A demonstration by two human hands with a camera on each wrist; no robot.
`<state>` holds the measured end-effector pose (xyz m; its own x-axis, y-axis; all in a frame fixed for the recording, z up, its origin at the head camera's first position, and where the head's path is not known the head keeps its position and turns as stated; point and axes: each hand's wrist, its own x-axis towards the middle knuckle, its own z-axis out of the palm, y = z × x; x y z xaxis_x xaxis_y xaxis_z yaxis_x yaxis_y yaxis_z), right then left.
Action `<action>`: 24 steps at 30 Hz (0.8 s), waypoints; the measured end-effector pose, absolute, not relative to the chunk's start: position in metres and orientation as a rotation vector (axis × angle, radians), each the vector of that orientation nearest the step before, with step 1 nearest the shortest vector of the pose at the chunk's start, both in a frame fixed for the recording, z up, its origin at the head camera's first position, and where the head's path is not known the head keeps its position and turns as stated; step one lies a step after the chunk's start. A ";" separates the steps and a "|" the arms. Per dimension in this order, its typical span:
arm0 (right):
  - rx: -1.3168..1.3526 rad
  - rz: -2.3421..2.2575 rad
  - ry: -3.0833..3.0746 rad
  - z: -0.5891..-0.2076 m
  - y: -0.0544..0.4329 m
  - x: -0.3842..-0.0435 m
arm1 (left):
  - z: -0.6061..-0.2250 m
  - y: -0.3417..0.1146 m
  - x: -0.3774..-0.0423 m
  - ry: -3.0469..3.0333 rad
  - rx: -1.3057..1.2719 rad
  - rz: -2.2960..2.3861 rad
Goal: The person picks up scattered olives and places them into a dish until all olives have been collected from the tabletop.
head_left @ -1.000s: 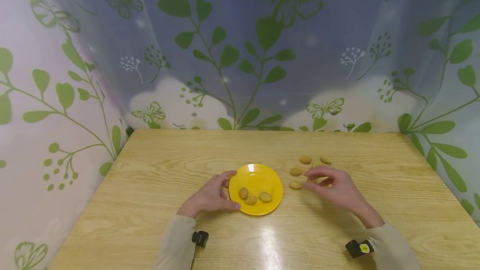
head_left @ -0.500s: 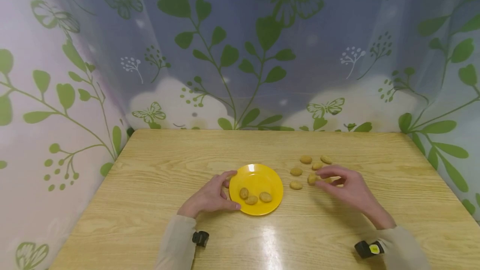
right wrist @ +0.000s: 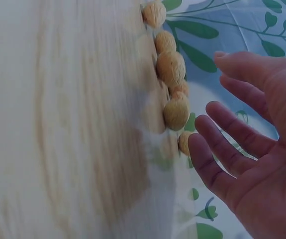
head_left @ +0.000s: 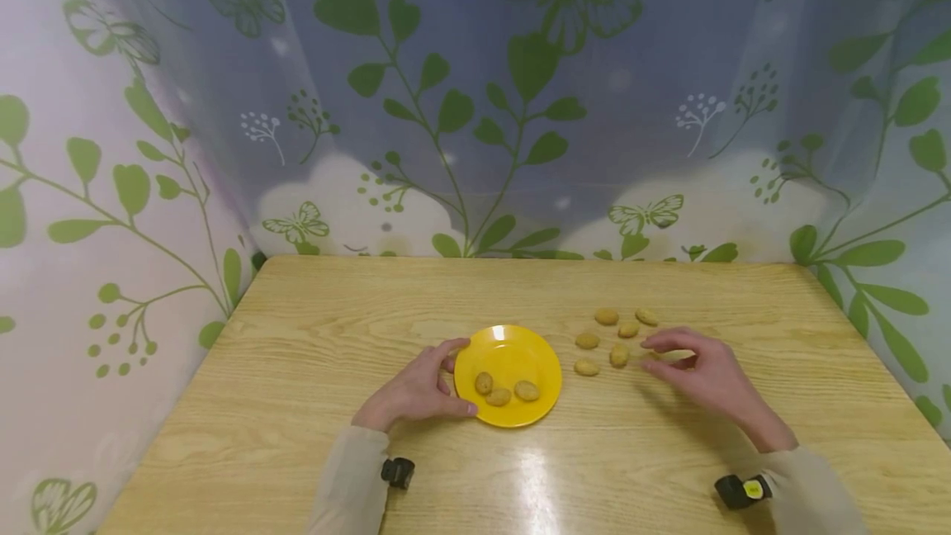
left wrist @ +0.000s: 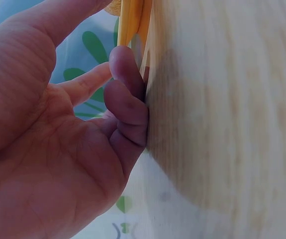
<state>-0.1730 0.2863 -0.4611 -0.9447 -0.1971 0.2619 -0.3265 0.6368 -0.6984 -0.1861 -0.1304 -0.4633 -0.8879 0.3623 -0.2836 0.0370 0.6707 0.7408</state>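
A round yellow plate (head_left: 546, 353) lies on the table, with 3 tan walnuts (head_left: 526, 390) in its near half. My left hand (head_left: 419, 386) holds the plate's left edge, thumb and index finger spread along the rim. In the left wrist view, the other fingers (left wrist: 128, 107) curl down against the tabletop beside the plate's edge. Right of the plate lie several more wrinkled, oval walnuts (head_left: 619, 355) in a loose group. My right hand (head_left: 702, 370) hovers just right of this group. Its fingers (right wrist: 232, 129) are spread and hold nothing in the right wrist view.
The light wood table (head_left: 357, 295) runs back to a curtain (head_left: 461, 188) with leaf and butterfly prints, which also hangs at both sides. A small black camera (head_left: 398, 473) sits on the left wrist, another (head_left: 735, 491) on the right.
My right hand has moved right, away from the plate and off the walnuts, uncovering several of them. The left hand, the plate and its walnuts stay in place.
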 end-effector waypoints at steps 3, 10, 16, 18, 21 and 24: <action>0.426 1.178 -2.710 -0.465 0.290 -0.176 | -0.463 -0.131 -0.186 2.474 0.305 1.088; 0.377 1.114 -2.816 -0.470 0.298 -0.181 | -0.464 -0.132 -0.185 2.469 0.306 1.092; 0.380 1.115 -2.866 -0.470 0.301 -0.184 | -0.463 -0.131 -0.185 2.479 0.311 1.082; 0.384 1.115 -2.872 -0.470 0.303 -0.186 | -0.462 -0.131 -0.185 2.482 0.311 1.080; 0.395 1.111 -2.885 -0.472 0.305 -0.189 | -0.462 -0.131 -0.186 2.480 0.310 1.080; 0.408 1.111 -2.898 -0.474 0.307 -0.191 | -0.462 -0.131 -0.186 2.479 0.304 1.079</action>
<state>-0.1905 0.3067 -0.4739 -0.9660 -0.2370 0.1029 -0.2451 0.7141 -0.6557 -0.1859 -0.1308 -0.4622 -0.8888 0.3566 -0.2879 0.0323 0.6754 0.7368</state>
